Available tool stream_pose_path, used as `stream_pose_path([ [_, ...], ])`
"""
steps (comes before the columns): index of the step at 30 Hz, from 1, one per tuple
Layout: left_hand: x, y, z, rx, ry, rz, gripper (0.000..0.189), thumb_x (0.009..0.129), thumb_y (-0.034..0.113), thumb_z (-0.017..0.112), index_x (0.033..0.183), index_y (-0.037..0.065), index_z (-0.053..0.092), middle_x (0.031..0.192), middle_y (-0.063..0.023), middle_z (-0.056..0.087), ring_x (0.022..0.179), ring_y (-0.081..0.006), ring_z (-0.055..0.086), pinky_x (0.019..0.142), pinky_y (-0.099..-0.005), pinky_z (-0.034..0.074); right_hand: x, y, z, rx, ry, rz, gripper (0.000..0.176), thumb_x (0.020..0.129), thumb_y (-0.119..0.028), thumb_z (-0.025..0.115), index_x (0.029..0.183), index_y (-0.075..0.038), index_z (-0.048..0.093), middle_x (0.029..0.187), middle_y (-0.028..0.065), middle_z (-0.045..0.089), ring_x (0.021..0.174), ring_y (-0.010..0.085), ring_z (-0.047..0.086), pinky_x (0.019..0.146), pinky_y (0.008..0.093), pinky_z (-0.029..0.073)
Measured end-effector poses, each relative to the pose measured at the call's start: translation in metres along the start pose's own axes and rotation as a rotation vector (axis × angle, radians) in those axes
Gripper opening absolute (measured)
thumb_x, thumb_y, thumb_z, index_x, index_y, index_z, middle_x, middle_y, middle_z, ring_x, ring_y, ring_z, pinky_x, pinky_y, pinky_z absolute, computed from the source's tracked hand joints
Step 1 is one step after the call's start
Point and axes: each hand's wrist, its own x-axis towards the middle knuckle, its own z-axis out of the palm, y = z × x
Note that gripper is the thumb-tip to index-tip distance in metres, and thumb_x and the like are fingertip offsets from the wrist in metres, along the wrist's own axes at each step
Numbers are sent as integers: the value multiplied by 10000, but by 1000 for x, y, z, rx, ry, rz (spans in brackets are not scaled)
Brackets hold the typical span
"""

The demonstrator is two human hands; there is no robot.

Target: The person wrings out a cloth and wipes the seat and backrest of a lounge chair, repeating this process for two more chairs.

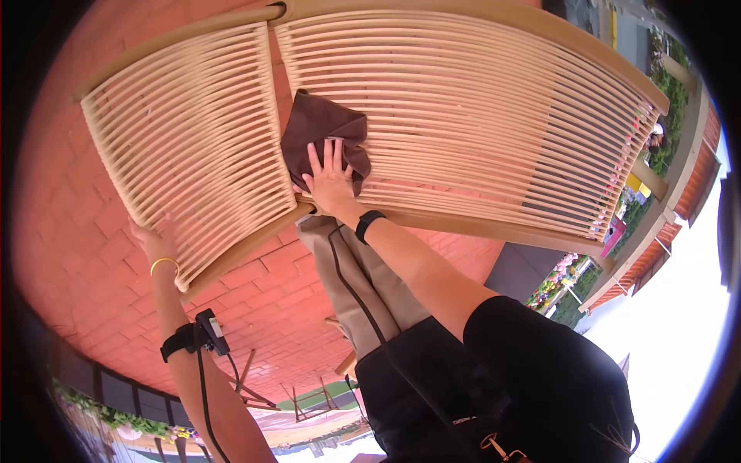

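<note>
A lounge chair (463, 100) with a brown frame and beige cords strung across it spans the upper view in two sections. On the cords, near the joint between the sections, lies a crumpled dark brown cloth (320, 119). My right hand (330, 185) presses flat on this cloth, fingers spread, with a black band on the wrist. At the lower left end of the shorter section, my left hand (154, 238) grips the chair's edge. Its fingers are slightly blurred and partly hidden behind the cords. A yellow bracelet circles that wrist.
Red brick paving (255, 316) lies beneath the chair. My legs in beige trousers (355, 285) stand close to its frame. A black cable runs from a small device (212, 332) strapped to my left forearm. Wooden furniture legs (309, 401) and flowers (559, 278) appear farther off.
</note>
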Motion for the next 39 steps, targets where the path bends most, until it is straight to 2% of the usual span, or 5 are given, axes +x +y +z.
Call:
stream_pose_path([
  [7,0,8,-2,19,-42,-21,848,829,230,589,1383,58,-29,1381,-204,194,1177,-299,415,984,-371,373,-28,29,-26,382,19,-415,348,852,-31,430,1198,-16,461,1306,194,377,1235,266,368,934,389,388],
  [11,2,-1,0,-45,-50,-7,866,805,277,611,1387,48,12,1372,-256,206,1205,-317,386,979,-375,373,-76,104,-117,1687,-249,297,284,922,-87,327,1122,-12,515,1013,96,573,873,170,557,783,271,453],
  [17,2,7,-3,-39,-79,-65,857,813,234,608,1392,53,3,1360,-250,244,1190,-308,404,973,-371,378,-160,280,-313,1836,123,603,347,911,-278,424,1199,-97,491,1075,28,594,578,6,535,371,117,356],
  [23,6,1,0,-135,-98,-70,837,820,138,593,1388,39,-14,1366,-218,246,1182,-281,409,972,-351,380,-181,369,-354,-189,1123,610,291,880,-155,460,1123,-6,518,1209,150,476,1140,290,409,929,416,340],
  [39,9,-7,-4,-168,-99,-37,850,823,174,595,1379,9,-27,1391,-233,160,1227,-309,345,993,-374,367,67,90,-116,-65,642,495,714,872,-465,384,1351,37,214,1400,294,103,1274,517,41,929,708,65],
])
